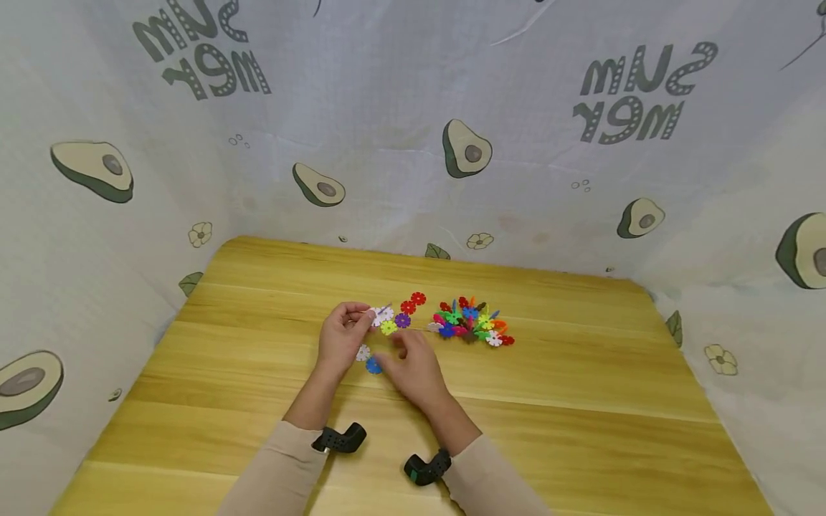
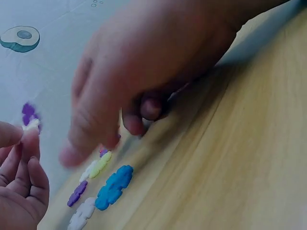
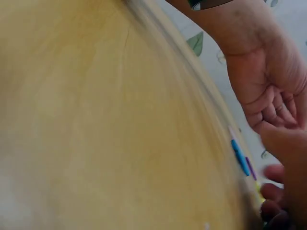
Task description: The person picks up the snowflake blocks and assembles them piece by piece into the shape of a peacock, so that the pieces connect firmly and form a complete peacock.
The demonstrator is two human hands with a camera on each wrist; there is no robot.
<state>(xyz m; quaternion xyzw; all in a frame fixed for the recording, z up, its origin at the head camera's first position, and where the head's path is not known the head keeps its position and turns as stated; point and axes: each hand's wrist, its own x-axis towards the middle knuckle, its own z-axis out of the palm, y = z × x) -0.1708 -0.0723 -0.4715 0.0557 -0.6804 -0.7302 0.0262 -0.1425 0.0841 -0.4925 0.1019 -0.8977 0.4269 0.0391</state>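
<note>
Between finger and thumb my left hand [image 1: 343,340] pinches a white flower-shaped piece [image 2: 31,125] with a purple piece [image 2: 29,111] joined to it. My right hand [image 1: 416,369] hovers over the table with bent fingers, nothing visible in them, close to a blue piece [image 1: 373,365]. Beside the blue piece lies a white piece [image 1: 363,352]. Just past the hands is a row of pieces: yellow-green [image 1: 388,327], purple [image 1: 403,320] and red [image 1: 408,307]. The right wrist view is blurred and shows the right fingers only partly.
A heap of multicoloured flower pieces [image 1: 471,321] sits right of the hands on the wooden table [image 1: 581,373]. Behind and at both sides hangs a pale cloth [image 1: 387,129] printed with avocados and letters.
</note>
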